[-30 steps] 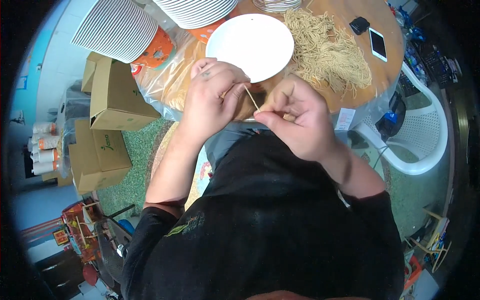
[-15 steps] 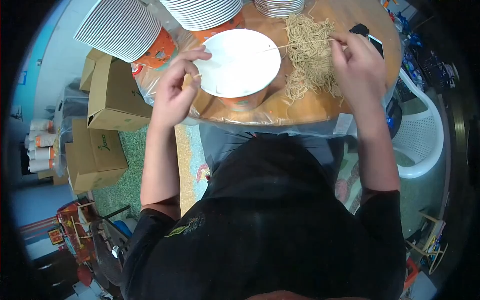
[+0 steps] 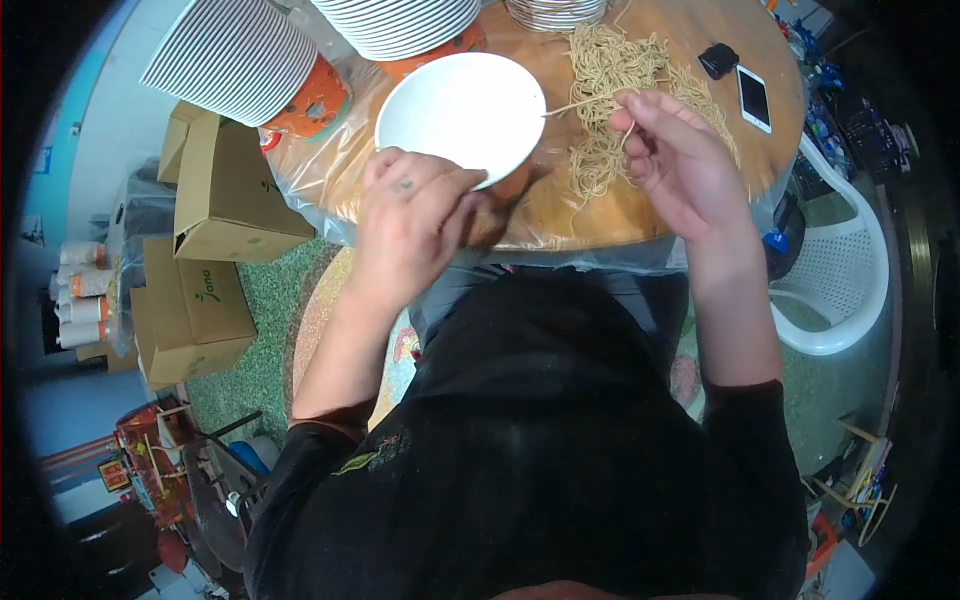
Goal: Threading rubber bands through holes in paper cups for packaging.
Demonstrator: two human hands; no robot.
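Note:
A round paper bucket (image 3: 462, 100), white inside with an orange printed outside, stands tipped at the front of the table. My left hand (image 3: 408, 215) is closed over its near rim, fingers curled on the edge. My right hand (image 3: 690, 160) pinches a tan cord (image 3: 582, 104) between thumb and forefinger, right of the bucket. From those fingertips the cord runs left to the bucket's right rim. Behind and beneath the right hand lies a loose pile of similar tan cords (image 3: 612, 60). The left fingertips are partly hidden.
Stacked paper buckets (image 3: 232, 65) and another stack (image 3: 400, 20) stand at the back left, with stacked white rims (image 3: 555, 12) beside them. A phone (image 3: 754, 98) and a small black object (image 3: 718, 61) lie right on the plastic-covered table (image 3: 560, 215). Cardboard boxes (image 3: 225, 205) and a white plastic chair (image 3: 830, 270) flank it.
My left hand has moved from the bucket's left side to its near rim. The bucket shifted slightly left and tilted. My right hand moved left and turned, still pinching cord.

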